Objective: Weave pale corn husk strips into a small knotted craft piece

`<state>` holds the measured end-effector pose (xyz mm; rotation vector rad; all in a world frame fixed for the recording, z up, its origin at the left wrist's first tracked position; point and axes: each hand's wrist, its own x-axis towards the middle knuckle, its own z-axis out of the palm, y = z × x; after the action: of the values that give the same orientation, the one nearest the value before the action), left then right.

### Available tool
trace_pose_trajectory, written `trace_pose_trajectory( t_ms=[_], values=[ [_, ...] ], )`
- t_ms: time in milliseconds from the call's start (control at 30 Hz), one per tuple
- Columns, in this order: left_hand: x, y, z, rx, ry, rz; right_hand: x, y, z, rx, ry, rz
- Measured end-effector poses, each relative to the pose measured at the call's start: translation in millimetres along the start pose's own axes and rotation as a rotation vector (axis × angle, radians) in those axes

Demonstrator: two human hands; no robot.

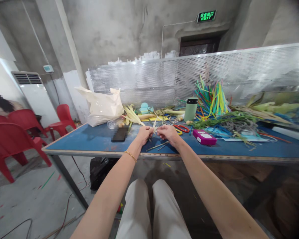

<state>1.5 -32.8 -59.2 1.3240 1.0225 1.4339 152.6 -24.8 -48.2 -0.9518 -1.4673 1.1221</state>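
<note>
My left hand and my right hand meet above the front part of the blue table. Their fingers are closed in a pinch on a small pale strip of corn husk between them. Just below the hands, thin stems lie on the table. Close to my right hand are red-handled scissors, with a yellow loop beside them. Behind my left hand lies a bunch of pale husks. A dark phone rests to the left of it.
A cream bag stands at the back left. Behind my right hand are a green flask, bundled coloured strips and tangled grey cords. A purple box sits to the right. Red chairs and a seated person are at left.
</note>
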Motion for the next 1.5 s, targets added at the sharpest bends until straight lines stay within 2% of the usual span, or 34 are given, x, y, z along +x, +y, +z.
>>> trace_pose_trajectory(
  t_ms=[67,267,433,600,733,800,967,1200,1500],
  values=[
    [-0.2,-0.1,-0.2,-0.002,0.009,-0.011,-1.3,-2.9,-0.3,0.033,-0.003,0.007],
    [0.0,1.4,-0.9,-0.051,-0.008,-0.048,-5.7,-11.3,-6.3,0.069,-0.179,0.049],
    [1.2,3.9,0.1,-0.159,0.004,-0.084,-8.9,-9.8,-8.6,0.043,-0.366,-0.043],
    [-0.4,5.2,0.1,-0.138,-0.016,-0.077,-4.6,-5.5,-6.2,-0.091,-0.199,-0.213],
    [-1.1,4.6,0.3,-0.129,-0.014,-0.069,2.1,-2.4,-7.7,-0.279,-0.038,-0.477],
    [-0.5,3.9,0.5,-0.126,-0.008,-0.061,2.7,-1.6,-8.1,-0.289,-0.015,-0.541],
    [0.3,2.6,-0.2,-0.114,-0.036,-0.046,-3.2,-4.5,-4.3,-0.204,-0.115,-0.385],
    [-0.9,2.3,-2.1,-0.132,-0.100,-0.056,-3.7,-5.5,-2.7,-0.175,-0.127,-0.343],
    [-0.4,1.8,-0.3,-0.137,-0.088,-0.052,-1.9,-2.7,-1.0,-0.171,-0.075,-0.335]
  ],
)
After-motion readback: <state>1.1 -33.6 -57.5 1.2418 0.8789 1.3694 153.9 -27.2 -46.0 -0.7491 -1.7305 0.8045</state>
